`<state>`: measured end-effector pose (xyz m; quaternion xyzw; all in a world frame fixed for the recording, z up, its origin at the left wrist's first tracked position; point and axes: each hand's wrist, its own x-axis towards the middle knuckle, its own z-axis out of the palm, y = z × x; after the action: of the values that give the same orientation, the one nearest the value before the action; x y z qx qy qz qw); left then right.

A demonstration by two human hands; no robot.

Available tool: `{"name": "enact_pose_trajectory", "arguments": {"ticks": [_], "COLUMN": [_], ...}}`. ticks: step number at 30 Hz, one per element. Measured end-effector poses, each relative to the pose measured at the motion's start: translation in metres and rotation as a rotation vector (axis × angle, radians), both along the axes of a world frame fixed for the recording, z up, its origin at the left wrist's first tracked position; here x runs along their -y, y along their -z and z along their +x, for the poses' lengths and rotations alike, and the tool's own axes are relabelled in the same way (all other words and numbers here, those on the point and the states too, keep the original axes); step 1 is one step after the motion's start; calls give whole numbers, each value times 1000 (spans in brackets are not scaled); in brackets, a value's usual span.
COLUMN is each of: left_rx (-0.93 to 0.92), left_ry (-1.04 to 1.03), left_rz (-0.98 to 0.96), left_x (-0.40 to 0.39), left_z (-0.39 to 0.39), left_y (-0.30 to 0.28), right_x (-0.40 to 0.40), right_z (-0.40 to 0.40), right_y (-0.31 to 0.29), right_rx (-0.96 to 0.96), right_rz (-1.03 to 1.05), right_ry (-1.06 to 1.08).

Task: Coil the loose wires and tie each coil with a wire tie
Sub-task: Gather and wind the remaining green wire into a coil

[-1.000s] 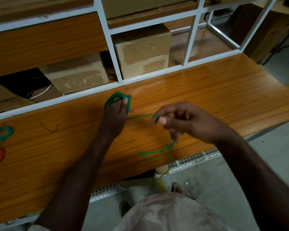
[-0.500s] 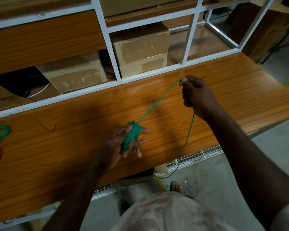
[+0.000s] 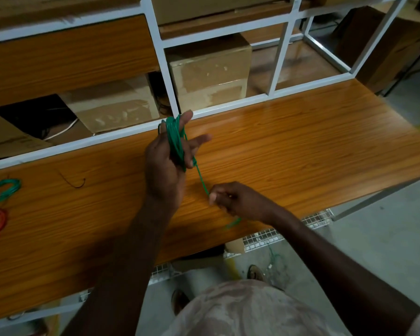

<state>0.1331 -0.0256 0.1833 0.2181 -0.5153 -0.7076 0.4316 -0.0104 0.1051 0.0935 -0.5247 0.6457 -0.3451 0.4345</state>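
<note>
No writing to read anywhere here: the cardboard boxes (image 3: 210, 71) in the white rack (image 3: 165, 69) show only plain faces and tape, no print or labels, and the wooden bench top (image 3: 301, 151) carries no marks, numbers or signs that can be made out.

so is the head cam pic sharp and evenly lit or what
Head view: dim overall; the right hand and the green wire are slightly motion-blurred; wide-angle lens bows the white shelf frame; a soft sheen sits on the wooden table.
</note>
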Motion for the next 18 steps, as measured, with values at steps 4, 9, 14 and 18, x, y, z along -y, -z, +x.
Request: {"name": "enact_pose_trajectory", "arguments": {"ticks": [4, 9, 14, 18], "left_rx": [186, 473, 732, 802], "left_ry": [-156, -181, -162, -249], "left_rz": [-172, -325, -577, -705], "left_x": [19, 26, 20, 32], "left_z": [-20, -21, -16, -8], "left_y": [16, 49, 60, 56], "right_x": [-9, -21, -31, -37], "right_z": [20, 6, 0, -10], "right_y": [-33, -66, -77, -77], "right_rx": [306, 362, 365, 440], "right_rz": [29, 59, 79, 243], "right_ry": [-137, -196, -244, -234]}}
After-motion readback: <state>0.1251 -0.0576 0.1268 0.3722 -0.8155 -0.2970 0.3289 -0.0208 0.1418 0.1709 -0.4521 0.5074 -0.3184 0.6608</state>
